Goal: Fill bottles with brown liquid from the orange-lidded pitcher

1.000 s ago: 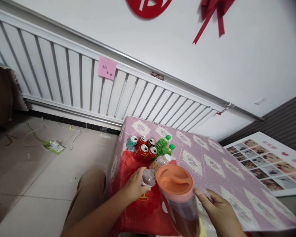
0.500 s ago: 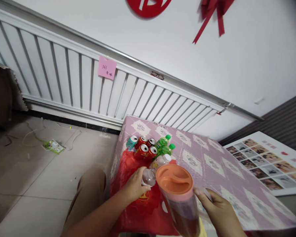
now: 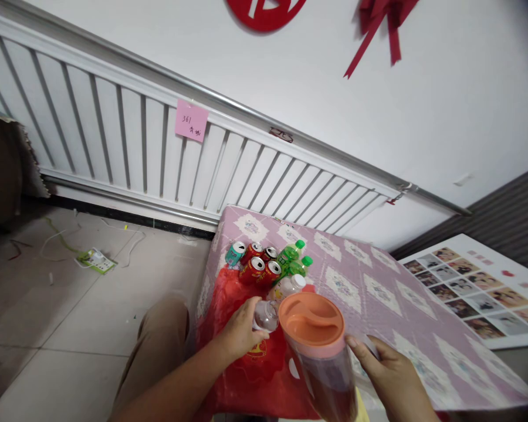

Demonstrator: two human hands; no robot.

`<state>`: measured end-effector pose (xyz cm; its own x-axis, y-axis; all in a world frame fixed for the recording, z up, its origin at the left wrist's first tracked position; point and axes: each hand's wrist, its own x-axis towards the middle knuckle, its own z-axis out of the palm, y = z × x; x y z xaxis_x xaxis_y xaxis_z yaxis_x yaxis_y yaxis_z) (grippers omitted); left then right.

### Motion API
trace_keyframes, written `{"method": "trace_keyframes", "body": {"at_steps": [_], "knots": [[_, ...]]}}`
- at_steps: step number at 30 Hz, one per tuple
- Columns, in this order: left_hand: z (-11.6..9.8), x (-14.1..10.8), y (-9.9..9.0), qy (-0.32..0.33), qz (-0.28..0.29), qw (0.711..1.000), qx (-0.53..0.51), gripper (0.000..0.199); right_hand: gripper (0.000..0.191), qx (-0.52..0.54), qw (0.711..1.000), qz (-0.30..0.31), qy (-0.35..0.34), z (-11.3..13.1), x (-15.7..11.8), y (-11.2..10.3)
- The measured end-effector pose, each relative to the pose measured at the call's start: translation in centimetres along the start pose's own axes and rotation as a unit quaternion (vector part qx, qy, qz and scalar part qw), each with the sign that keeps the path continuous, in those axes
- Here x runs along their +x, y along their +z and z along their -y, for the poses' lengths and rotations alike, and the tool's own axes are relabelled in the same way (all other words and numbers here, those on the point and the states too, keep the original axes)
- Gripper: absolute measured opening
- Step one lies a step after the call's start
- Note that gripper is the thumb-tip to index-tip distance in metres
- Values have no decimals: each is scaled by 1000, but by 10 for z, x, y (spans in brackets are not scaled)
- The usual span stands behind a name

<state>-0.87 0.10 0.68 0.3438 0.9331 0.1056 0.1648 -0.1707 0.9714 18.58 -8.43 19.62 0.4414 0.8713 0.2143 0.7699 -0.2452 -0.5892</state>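
Note:
My left hand (image 3: 243,331) is closed around a small clear plastic bottle (image 3: 266,317), tilted with its top toward the pitcher. My right hand (image 3: 389,369) grips the handle of a clear pitcher (image 3: 328,381) with an orange lid (image 3: 312,319) and dark brown liquid inside. The pitcher stands close to the bottle; whether they touch I cannot tell. Just behind them is a bottle with a white cap (image 3: 290,285). Two green bottles (image 3: 295,258), several red cans (image 3: 252,271) and a teal can (image 3: 235,254) are grouped farther back.
Under the drinks lies a red plastic sheet or bag (image 3: 229,305) on a purple patterned quilted cover (image 3: 356,275). A white radiator (image 3: 149,146) runs along the wall behind. A photo board (image 3: 479,293) leans at the right. A power strip with cords (image 3: 97,261) lies on the tiled floor.

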Motion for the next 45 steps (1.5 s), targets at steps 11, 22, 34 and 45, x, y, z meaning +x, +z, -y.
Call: {"method": "trace_keyframes", "body": {"at_steps": [11, 22, 34, 45], "knots": [[2, 1, 1, -6, 2, 1000, -5, 82, 40, 0, 1000, 3, -8, -4, 1, 0], [-1, 0, 0, -2, 0, 1000, -7, 81, 39, -7, 1000, 2, -6, -10, 2, 1], [0, 0, 0, -2, 0, 1000, -8, 81, 41, -20, 1000, 11, 6, -15, 5, 1], [2, 0, 0, -1, 1, 1000, -9, 82, 42, -43, 999, 18, -7, -25, 10, 1]]}}
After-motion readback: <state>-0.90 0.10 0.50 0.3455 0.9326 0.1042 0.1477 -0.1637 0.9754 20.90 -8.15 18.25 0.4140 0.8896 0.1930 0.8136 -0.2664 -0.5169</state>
